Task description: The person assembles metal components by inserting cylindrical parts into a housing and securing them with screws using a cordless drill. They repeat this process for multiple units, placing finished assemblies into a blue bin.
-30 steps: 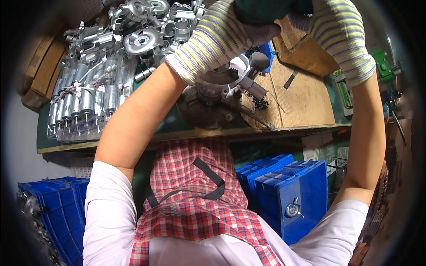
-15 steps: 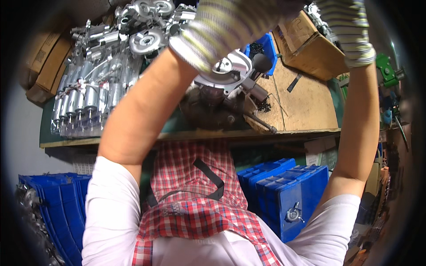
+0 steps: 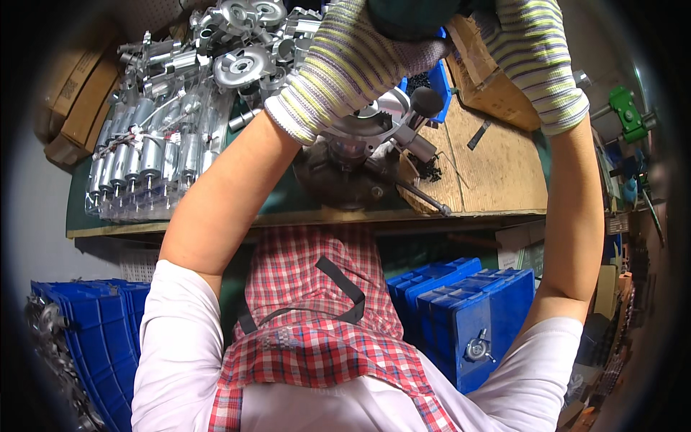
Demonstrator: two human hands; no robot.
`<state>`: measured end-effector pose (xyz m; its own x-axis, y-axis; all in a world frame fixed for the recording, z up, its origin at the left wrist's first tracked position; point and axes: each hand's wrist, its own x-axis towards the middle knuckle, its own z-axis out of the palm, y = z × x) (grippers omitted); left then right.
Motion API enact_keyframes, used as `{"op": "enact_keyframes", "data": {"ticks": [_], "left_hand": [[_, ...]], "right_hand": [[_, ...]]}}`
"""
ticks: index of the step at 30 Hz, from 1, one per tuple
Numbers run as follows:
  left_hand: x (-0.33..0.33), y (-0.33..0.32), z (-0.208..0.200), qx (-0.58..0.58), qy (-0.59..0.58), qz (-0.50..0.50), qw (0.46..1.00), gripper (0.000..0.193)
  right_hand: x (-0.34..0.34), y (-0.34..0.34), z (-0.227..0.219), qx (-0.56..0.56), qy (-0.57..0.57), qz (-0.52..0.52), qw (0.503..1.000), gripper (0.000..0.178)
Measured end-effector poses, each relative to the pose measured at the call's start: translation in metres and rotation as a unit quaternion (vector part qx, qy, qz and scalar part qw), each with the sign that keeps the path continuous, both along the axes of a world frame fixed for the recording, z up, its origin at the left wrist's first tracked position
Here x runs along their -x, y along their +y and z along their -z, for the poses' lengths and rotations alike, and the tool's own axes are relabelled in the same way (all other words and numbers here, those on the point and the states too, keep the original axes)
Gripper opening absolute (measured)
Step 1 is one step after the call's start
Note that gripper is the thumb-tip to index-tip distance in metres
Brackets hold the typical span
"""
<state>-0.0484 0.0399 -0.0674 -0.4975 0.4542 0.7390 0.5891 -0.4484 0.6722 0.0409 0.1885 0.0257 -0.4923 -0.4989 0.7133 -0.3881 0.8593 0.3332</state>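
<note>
My left hand [image 3: 356, 61], in a striped knit glove, is closed round a dark green, rounded object [image 3: 414, 16] at the top edge; its upper part is cut off, so its kind is unclear. On the other side of that object is my right hand [image 3: 536, 61], gloved alike. Its fingers are mostly hidden, and whether they grip the object does not show. Below my left hand, a silver metal housing [image 3: 353, 144] sits on a dark vise-like fixture [image 3: 335, 180], partly covered by my glove and wrist. A round black knob [image 3: 426, 103] stands beside the housing.
Silver motors [image 3: 150, 157] in clear plastic and piled metal castings [image 3: 241, 66] cover the bench's left. On the right are a blue bin [image 3: 440, 83], a cardboard box [image 3: 497, 90], black screws [image 3: 430, 170] and a fixture handle [image 3: 425, 198]. Blue crates [image 3: 468, 309] stand below.
Both hands have come down slightly toward me, and my left hand has shifted a little left. More of the dark green object now shows between them. The housing stays in place.
</note>
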Motion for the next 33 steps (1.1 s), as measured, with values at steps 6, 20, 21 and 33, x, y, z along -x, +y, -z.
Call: {"op": "enact_keyframes", "data": {"ticks": [6, 20, 21, 33], "left_hand": [[0.037, -0.011, -0.001, 0.102, 0.073, 0.086, 0.988, 0.038], [0.034, -0.020, -0.003, 0.097, 0.002, 0.234, 0.967, 0.033], [0.038, -0.024, -0.003, 0.093, 0.001, 0.247, 0.965, 0.033], [0.027, -0.010, 0.000, 0.052, 0.037, 0.269, 0.961, 0.030]], "right_hand": [[-0.008, -0.037, -0.003, -0.047, -0.033, 0.196, 0.979, 0.014], [-0.031, -0.085, -0.022, -0.059, -0.089, 0.439, 0.892, 0.021], [-0.033, -0.103, -0.026, -0.049, -0.095, 0.482, 0.869, 0.023], [-0.033, -0.102, -0.014, -0.056, 0.010, 0.387, 0.920, 0.006]]}}
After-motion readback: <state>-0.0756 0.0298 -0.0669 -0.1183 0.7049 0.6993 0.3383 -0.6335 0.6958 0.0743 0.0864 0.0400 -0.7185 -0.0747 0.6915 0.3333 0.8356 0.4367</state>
